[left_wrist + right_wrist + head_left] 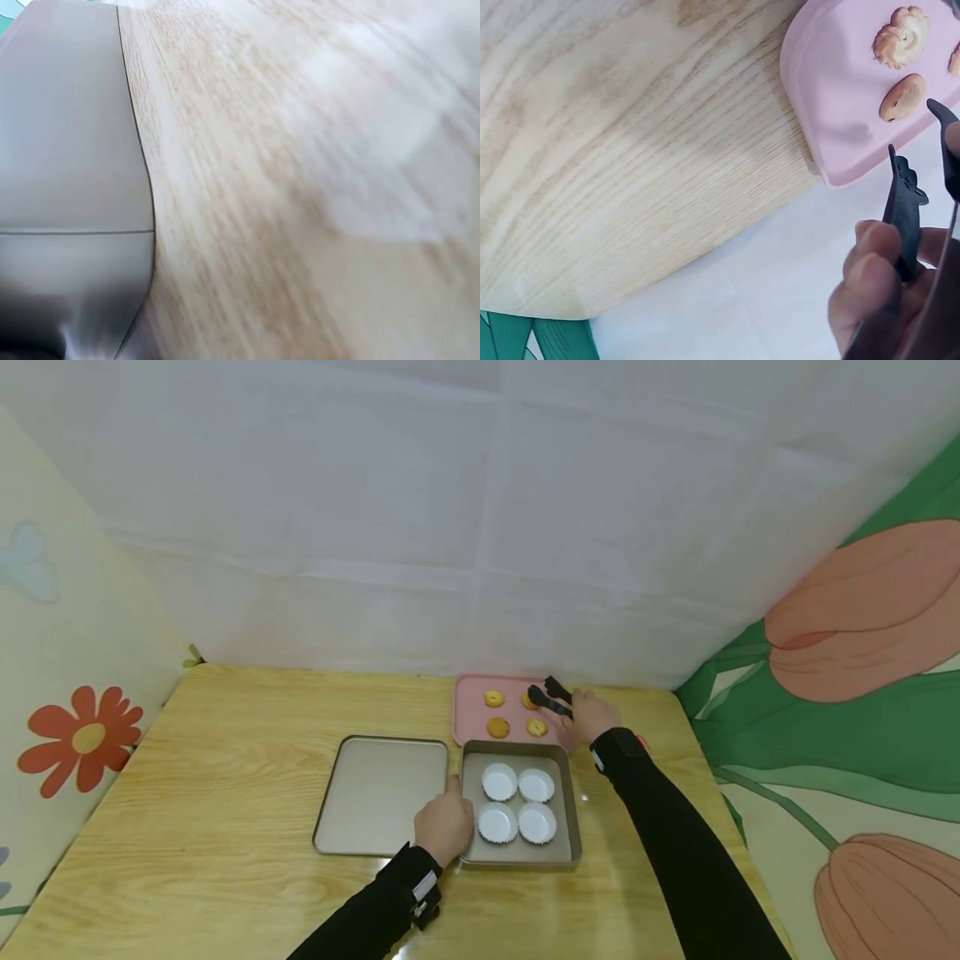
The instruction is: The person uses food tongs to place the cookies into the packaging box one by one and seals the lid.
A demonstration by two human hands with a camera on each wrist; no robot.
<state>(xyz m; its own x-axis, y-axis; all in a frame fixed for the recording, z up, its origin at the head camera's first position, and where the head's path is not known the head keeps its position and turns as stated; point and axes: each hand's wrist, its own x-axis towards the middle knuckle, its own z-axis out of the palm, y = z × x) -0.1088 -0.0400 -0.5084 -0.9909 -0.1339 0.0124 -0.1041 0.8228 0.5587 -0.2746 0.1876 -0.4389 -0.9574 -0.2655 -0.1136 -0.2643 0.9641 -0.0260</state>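
On the right, I have the hand wrapped round a pair of black tongs, fingers and thumb gripping the handles. The tong tips stand apart, over the far right part of a pink tray. From the head camera, one arm of the tongs partly covers the far right cookie; in the right wrist view I see that oval cookie just beside the tips, lying flat on the tray. The three other cookies sit on the same tray, well apart from one another.

My left hand is at the left wall of a square metal pan, one digit pointing forward along its rim. I cannot tell whether it pinches the wall or only rests against it. Four white paper cups stand inside the pan in two rows of two. To the left lies a flat metal tray on the wooden table, and a white cloth hangs behind.
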